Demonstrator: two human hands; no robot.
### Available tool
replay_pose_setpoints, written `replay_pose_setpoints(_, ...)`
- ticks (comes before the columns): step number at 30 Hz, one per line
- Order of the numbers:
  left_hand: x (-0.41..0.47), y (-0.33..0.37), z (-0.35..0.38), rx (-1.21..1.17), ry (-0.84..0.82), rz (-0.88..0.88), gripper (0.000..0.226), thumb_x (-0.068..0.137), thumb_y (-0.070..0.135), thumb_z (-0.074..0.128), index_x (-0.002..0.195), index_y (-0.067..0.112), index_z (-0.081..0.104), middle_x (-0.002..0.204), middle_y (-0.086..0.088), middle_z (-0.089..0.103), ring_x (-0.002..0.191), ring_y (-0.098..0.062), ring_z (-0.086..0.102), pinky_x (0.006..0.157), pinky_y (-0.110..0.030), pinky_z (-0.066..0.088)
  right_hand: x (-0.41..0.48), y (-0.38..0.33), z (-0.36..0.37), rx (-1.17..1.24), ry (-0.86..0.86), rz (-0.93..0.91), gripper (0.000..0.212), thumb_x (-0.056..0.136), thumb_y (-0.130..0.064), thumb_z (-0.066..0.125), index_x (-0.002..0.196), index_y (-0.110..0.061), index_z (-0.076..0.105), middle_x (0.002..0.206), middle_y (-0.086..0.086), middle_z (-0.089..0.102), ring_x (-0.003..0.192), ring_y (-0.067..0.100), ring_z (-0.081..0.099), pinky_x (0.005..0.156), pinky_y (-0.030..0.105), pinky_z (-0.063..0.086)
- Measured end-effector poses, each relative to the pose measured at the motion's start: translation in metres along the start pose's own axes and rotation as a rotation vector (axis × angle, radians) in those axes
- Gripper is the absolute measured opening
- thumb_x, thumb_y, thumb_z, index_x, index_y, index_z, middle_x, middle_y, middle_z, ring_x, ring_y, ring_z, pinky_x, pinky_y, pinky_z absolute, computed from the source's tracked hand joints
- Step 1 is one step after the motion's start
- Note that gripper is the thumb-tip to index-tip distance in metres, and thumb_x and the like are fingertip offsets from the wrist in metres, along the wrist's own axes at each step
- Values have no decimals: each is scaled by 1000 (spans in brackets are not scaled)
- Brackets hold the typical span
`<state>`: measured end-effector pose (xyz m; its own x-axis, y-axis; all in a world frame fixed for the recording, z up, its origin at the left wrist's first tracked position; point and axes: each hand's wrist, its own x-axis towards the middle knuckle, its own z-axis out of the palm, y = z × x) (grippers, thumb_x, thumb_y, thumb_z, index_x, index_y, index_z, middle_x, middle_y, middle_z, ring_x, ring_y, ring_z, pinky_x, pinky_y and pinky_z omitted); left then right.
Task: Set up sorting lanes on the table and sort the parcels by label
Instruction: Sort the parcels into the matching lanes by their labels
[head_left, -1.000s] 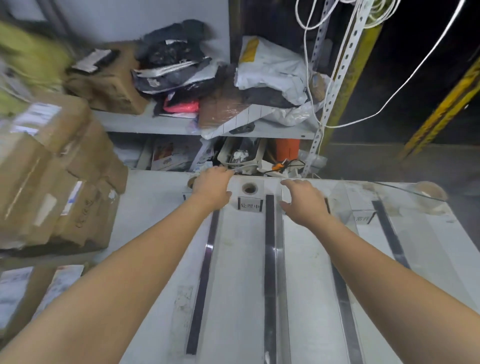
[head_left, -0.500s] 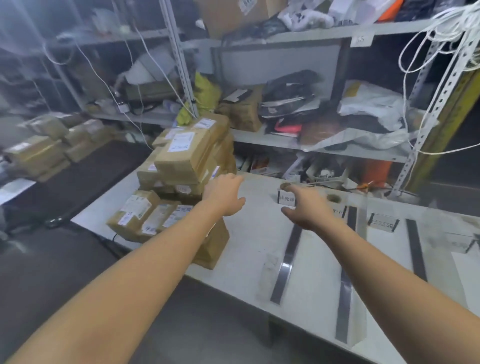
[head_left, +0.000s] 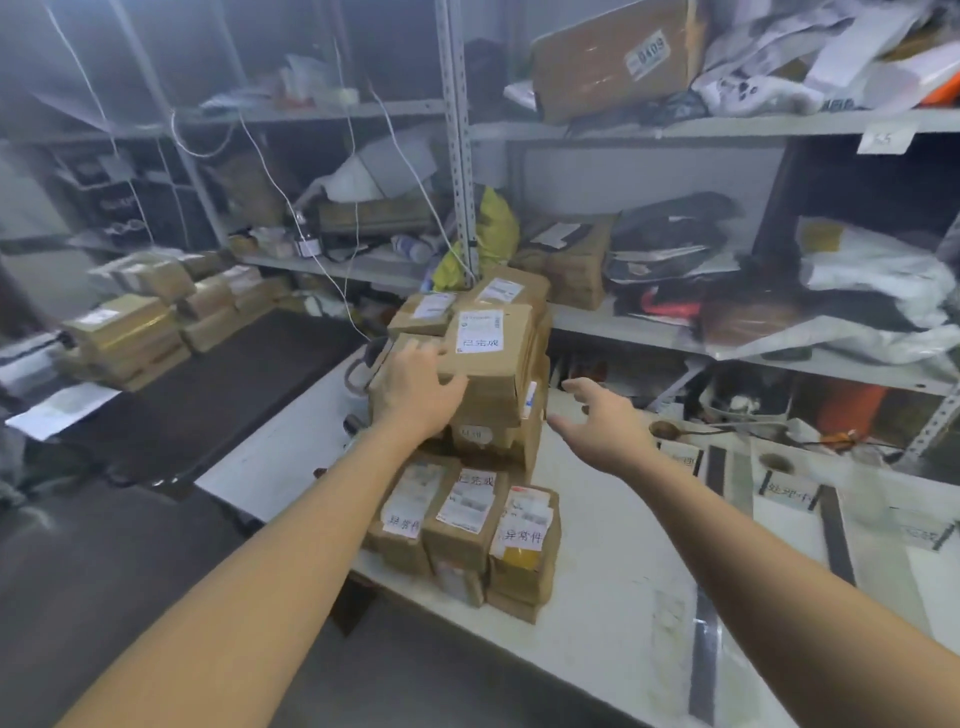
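Observation:
A stack of brown cardboard parcels (head_left: 467, 514) with white labels stands on the left part of the white table (head_left: 613, 623). The top parcel (head_left: 488, 343) bears a label with handwritten characters. My left hand (head_left: 415, 389) lies on the near left side of that top parcel, fingers spread over its edge. Just right of the stack, my right hand (head_left: 602, 421) hovers with straight fingers and holds nothing. Black tape strips (head_left: 836, 535) divide the table's right part into lanes, with small label cards (head_left: 784, 491) at their far ends.
Metal shelves (head_left: 727, 332) behind the table hold bags, boxes and cables. A dark table (head_left: 208, 395) at the left carries more parcels (head_left: 124, 338). A roll of tape (head_left: 363, 364) lies behind the stack. Grey floor shows below the table's near edge.
The view has swung left from the taped lanes to the parcel stack. Both hands left the lane markers; the left now lies on the top parcel and the right has come beside the stack.

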<state>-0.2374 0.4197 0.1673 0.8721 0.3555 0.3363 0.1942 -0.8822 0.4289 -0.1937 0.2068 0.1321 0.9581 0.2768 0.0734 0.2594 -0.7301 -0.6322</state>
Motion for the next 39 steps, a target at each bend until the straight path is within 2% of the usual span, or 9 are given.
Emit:
replay_pose_setpoints(3, 41, -35, 5, -198, -13, -133, 47, 90, 48, 56, 125, 16, 59, 120, -6, 59, 105, -25, 58, 90, -41, 51, 36, -30, 22, 203, 53, 103, 63, 95, -49, 56, 148, -22, 39, 149, 2, 47, 134, 22, 46, 104, 39, 42)
replay_pose_setpoints(7, 76, -53, 22, -450, -295, -225, 62, 92, 53, 55, 142, 16, 45, 139, -5, 52, 121, -24, 52, 98, -36, 44, 77, -53, 45, 362, 106, 238, 72, 91, -59, 54, 151, -28, 30, 155, -1, 38, 139, 22, 40, 106, 42, 40)
replay_pose_setpoints(10, 87, -59, 41, -570, -460, -231, 60, 91, 50, 59, 142, 22, 43, 141, 2, 51, 113, -16, 49, 92, -33, 42, 91, -59, 56, 432, 98, 326, 79, 90, -59, 57, 153, -22, 28, 157, 0, 36, 140, 23, 40, 107, 41, 38)
replay_pose_setpoints(16, 85, -59, 63, -813, -462, -278, 66, 88, 34, 69, 146, 28, 36, 118, 11, 48, 106, -12, 46, 67, -22, 38, 88, -66, 71, 590, 81, 311, 42, 89, -27, 70, 129, -16, 61, 120, -1, 68, 96, 11, 63, 62, 17, 48)
replay_pose_setpoints(22, 70, -39, 69, -827, -382, -181, 62, 88, 26, 70, 143, 30, 42, 122, 9, 54, 107, -13, 51, 86, -32, 48, 67, -55, 61, 714, 161, 316, 40, 86, -19, 74, 124, -15, 65, 110, -2, 70, 96, 12, 66, 70, 21, 53)
replay_pose_setpoints(26, 52, -7, 72, -842, -372, -107, 62, 84, 27, 73, 139, 34, 46, 124, 11, 56, 113, -14, 54, 91, -34, 50, 40, -32, 34, 755, 224, 286, 34, 86, -17, 74, 119, -20, 65, 107, -6, 71, 97, 12, 67, 82, 29, 57)
replay_pose_setpoints(30, 23, 52, 70, -870, -365, -15, 65, 84, 25, 74, 142, 26, 44, 125, 12, 54, 109, -8, 52, 78, -19, 44, 3, 1, -8, 798, 285, 256, 29, 87, -16, 73, 114, -21, 65, 105, -7, 72, 98, 13, 68, 81, 28, 58)
replay_pose_setpoints(36, -47, 157, 85, -897, -407, 49, 67, 80, 30, 77, 139, 31, 48, 125, 12, 60, 114, -12, 57, 94, -34, 51, -76, 74, -91, 775, 386, 207, 32, 86, -11, 73, 117, -16, 68, 105, -4, 74, 96, 13, 71, 82, 27, 59)
replay_pose_setpoints(39, -94, 219, 96, -935, -464, 68, 70, 77, 31, 79, 140, 30, 49, 124, 12, 62, 112, -10, 59, 86, -30, 53, -121, 122, -134, 734, 425, 217, 35, 85, -12, 73, 120, -16, 68, 105, -3, 74, 94, 12, 70, 79, 25, 57)
